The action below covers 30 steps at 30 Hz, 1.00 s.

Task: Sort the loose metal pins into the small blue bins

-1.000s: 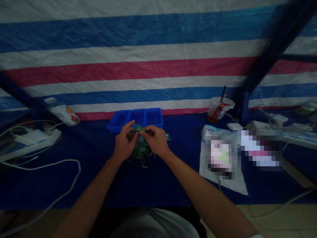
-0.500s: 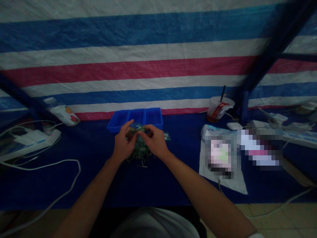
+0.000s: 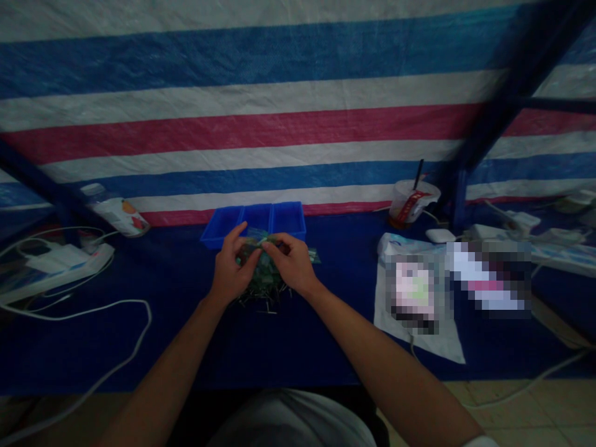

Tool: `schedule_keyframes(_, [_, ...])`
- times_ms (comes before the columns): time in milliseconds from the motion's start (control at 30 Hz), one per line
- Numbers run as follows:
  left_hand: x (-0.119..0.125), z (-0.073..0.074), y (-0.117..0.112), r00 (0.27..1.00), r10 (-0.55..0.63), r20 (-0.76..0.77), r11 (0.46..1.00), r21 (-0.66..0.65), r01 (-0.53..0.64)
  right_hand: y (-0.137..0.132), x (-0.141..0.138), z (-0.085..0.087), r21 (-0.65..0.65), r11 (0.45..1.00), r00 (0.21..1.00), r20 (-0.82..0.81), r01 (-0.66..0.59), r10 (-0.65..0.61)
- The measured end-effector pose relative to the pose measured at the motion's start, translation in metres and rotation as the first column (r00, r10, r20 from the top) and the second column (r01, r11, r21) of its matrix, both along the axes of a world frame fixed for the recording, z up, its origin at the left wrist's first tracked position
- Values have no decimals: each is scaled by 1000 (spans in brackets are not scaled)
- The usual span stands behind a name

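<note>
The left hand [image 3: 228, 273] and the right hand [image 3: 291, 264] are brought together, with the fingers closed on a green bundle of small circuit boards with thin metal leads [image 3: 265, 282]. The bundle is held at the centre of the grip, and its leads are splayed below it over a dark blue cloth table cover [image 3: 186, 347]. A blue plastic three-compartment tray [image 3: 254, 222] is placed just beyond the grip, and a flat green board [image 3: 315, 256] is seen just beside the right hand. Well to the right of the grip, a white plastic bag with pixelated print [image 3: 419, 347] and a clear plastic cup with a black straw [image 3: 412, 202] are placed. Well to the left, a white power strip [image 3: 56, 268] is laid.
</note>
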<state>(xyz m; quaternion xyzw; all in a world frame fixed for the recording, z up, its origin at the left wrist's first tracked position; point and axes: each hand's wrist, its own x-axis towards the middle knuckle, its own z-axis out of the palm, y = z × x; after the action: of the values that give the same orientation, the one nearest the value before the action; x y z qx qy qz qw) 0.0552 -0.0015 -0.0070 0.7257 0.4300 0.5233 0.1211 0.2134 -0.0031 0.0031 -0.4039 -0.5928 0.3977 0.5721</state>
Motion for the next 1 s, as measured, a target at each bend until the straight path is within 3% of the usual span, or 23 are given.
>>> schedule_keyframes(300, [2, 1, -1, 991, -36, 126, 996, -76, 46, -1, 0, 0, -19, 1000, 1000, -19, -18, 18])
schedule_keyframes(433, [3, 2, -1, 991, -37, 127, 997, -60, 45, -2, 0, 1, -42, 999, 1000, -7, -20, 20])
schedule_keyframes(633, [1, 2, -2, 992, -62, 111, 997, -48, 68, -1, -1, 1, 32, 998, 999, 4, 50, -50])
schedule_keyframes(1000, [3, 5, -4, 988, -97, 116, 991, -79, 106, 0, -4, -3, 49, 999, 1000, 4, 2, -3])
